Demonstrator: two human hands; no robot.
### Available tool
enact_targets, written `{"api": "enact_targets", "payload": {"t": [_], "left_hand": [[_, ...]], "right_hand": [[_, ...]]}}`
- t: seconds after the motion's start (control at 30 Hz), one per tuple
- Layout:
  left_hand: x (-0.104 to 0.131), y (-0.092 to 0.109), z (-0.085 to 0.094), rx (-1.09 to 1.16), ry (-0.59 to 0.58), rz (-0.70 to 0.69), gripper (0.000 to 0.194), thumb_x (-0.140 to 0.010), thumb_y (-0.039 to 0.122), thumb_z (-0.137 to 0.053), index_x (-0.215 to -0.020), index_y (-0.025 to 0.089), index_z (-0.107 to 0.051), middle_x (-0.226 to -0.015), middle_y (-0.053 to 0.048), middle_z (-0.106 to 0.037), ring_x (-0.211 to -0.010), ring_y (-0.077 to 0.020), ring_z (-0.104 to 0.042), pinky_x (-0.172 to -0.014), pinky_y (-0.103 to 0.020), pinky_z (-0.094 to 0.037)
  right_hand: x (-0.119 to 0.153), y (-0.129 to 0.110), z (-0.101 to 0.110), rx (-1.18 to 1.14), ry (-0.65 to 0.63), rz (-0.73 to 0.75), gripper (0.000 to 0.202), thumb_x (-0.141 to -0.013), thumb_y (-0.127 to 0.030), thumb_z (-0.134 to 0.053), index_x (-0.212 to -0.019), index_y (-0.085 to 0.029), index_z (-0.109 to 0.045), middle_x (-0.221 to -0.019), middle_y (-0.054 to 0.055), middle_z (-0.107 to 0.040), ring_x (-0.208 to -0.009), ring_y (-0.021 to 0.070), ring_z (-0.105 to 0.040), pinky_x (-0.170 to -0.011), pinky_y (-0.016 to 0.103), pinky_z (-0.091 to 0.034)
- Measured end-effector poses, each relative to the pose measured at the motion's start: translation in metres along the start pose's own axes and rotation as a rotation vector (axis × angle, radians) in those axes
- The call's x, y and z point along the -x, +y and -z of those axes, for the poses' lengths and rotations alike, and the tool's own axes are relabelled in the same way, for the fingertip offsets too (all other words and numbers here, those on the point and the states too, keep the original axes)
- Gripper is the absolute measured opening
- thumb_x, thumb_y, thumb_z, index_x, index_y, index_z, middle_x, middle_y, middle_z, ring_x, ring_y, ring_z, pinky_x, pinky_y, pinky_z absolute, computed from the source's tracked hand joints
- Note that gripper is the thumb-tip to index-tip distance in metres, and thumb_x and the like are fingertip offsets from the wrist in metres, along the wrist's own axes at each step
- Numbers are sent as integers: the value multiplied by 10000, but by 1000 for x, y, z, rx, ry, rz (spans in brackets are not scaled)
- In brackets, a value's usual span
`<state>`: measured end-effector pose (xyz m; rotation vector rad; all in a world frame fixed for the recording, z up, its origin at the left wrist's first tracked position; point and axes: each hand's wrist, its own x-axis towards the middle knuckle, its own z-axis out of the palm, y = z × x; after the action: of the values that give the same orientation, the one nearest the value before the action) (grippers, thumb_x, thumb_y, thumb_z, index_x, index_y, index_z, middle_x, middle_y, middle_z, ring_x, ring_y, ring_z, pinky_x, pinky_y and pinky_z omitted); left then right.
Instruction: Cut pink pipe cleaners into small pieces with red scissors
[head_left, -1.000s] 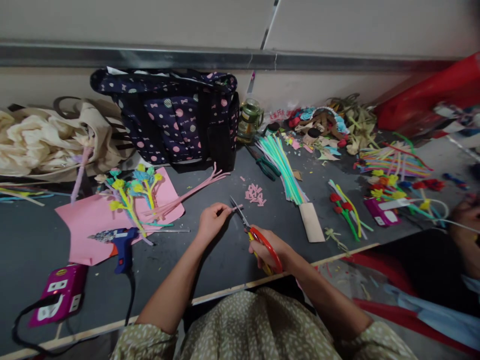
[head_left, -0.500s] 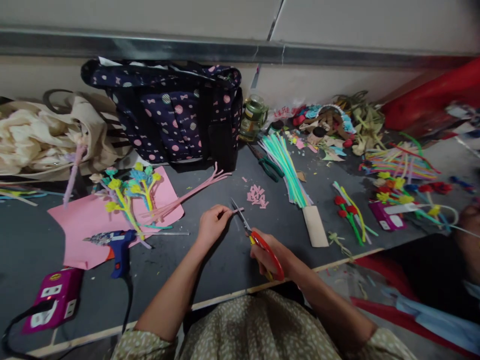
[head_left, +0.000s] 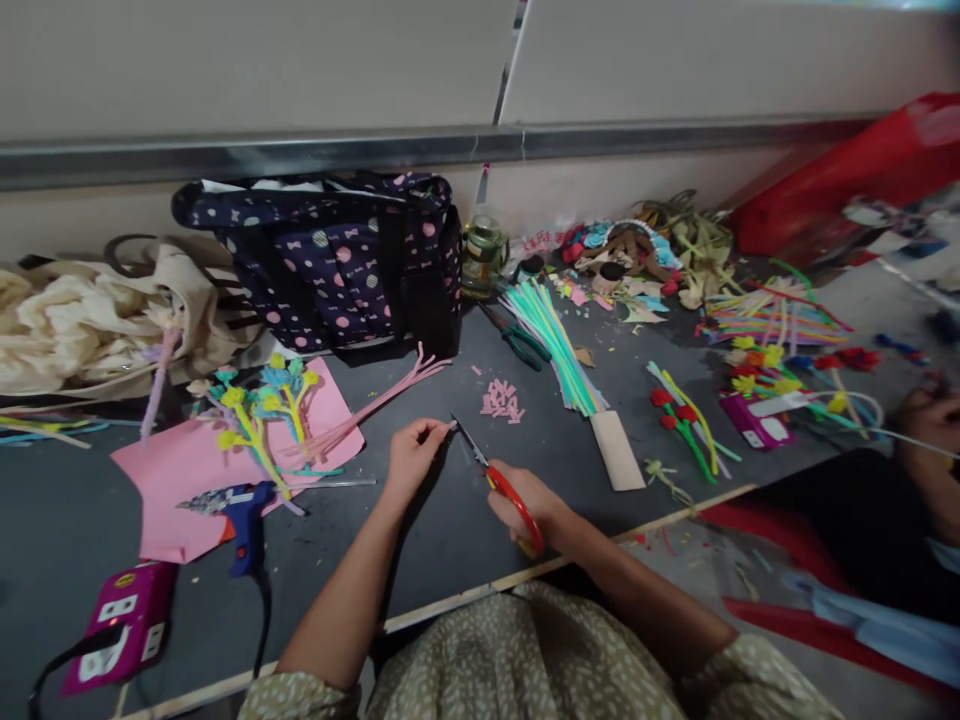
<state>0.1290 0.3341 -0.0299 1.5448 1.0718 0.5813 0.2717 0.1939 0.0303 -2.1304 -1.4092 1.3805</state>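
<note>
My left hand (head_left: 415, 455) pinches a short pink pipe cleaner (head_left: 451, 426), of which only a small end shows past the fingertips. Wrapped in my right hand (head_left: 529, 503) are red-and-yellow-handled scissors (head_left: 513, 498), their blades pointing up-left with the tips close to that pink end. Beyond the blades lies a little heap of cut pink pieces (head_left: 502, 400). Long pink pipe cleaners (head_left: 375, 405) stretch across a pink sheet (head_left: 165, 490) to the left of my left hand.
A blue glue gun (head_left: 244, 525) rests left, near a purple power strip (head_left: 131, 620). A dotted bag (head_left: 337, 270) and a glass jar (head_left: 482, 258) stand at the back. Right are pliers (head_left: 525, 348), green pipe cleaners (head_left: 551, 340) and fuzzy flowers (head_left: 682, 425). Another person's hand (head_left: 930, 420) shows far right.
The view has shifted, so the scene sits a little lower. Less of the pink pipe cleaner sticks out of my left hand. The scissor blades look closer together.
</note>
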Motion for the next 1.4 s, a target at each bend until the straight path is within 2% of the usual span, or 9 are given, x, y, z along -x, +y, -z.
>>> {"api": "enact_targets", "payload": {"t": [0.07,0.23,0.43,0.57,0.73,0.87,1.03,1.23,1.4], "left_hand": [[0,0,0,62,11,34,372,-773,513,-596,-783,151,-680,-629,-4,-596,-533,-104,-484,-499,-213,-387],[0,1,-1,219,90,64,405,-712,539,-662,-788,142,-668,-631,-6,-582,-512,-84,-472,-471,-200,-390],[-3,10,1,283,87,84,395,-703,516,-686,-760,126,-662,-630,-11,-569,-492,-65,-446,-446,-188,-367],[-10,21,-7,151,66,62,394,-720,513,-651,-770,124,-671,-620,-18,-579,-494,-76,-457,-448,-191,-360],[-32,35,-33,-37,-21,-31,330,-746,436,-601,-777,122,-697,-642,-32,-628,-524,-102,-498,-461,-200,-372],[-54,47,-43,-51,-146,-33,257,-746,302,-592,-894,136,-722,-796,-66,-700,-635,-128,-580,-526,-208,-432],[-87,59,-35,-154,-120,-34,279,-742,197,-567,-981,155,-704,-950,-83,-697,-706,-152,-614,-562,-251,-487],[-111,65,-40,-506,-174,-288,409,-659,8,-533,-1001,153,-706,-1087,-97,-686,-1022,-210,-612,-983,-360,-434],[-107,66,-43,-428,-363,-254,317,-746,121,-555,-1033,158,-685,-965,-73,-720,-893,-193,-662,-872,-335,-497]], "right_hand": [[0,0,5,173,66,62,135,-854,-196,-442,-948,-174,-538,-711,31,-637,-635,152,-627,-578,214,-385],[1,-2,9,504,195,60,309,-913,-256,-435,-1208,-175,-483,-1034,135,-656,-853,222,-660,-700,267,-427],[3,5,10,619,219,185,418,-923,-334,-465,-1313,-183,-444,-1056,162,-639,-889,267,-660,-706,301,-461],[-6,13,37,531,216,222,328,-944,-385,-424,-1173,-201,-570,-978,132,-684,-884,268,-666,-744,319,-459],[-41,22,80,311,438,173,339,-920,-199,-421,-1226,-144,-555,-1093,142,-668,-1005,229,-627,-848,279,-428],[-72,33,97,129,474,157,344,-881,-95,-411,-1158,-143,-610,-1094,128,-676,-1040,213,-614,-876,264,-418],[-93,50,104,27,554,135,425,-829,-21,-385,-1190,-117,-589,-1076,128,-667,-984,201,-630,-864,274,-445],[-103,52,97,-97,518,256,507,-766,61,-349,-1187,-97,-583,-1184,125,-629,-999,142,-625,-899,236,-463],[-104,56,97,-349,415,295,428,-829,16,-314,-1128,-128,-585,-1027,68,-688,-854,95,-665,-704,173,-531]]}}
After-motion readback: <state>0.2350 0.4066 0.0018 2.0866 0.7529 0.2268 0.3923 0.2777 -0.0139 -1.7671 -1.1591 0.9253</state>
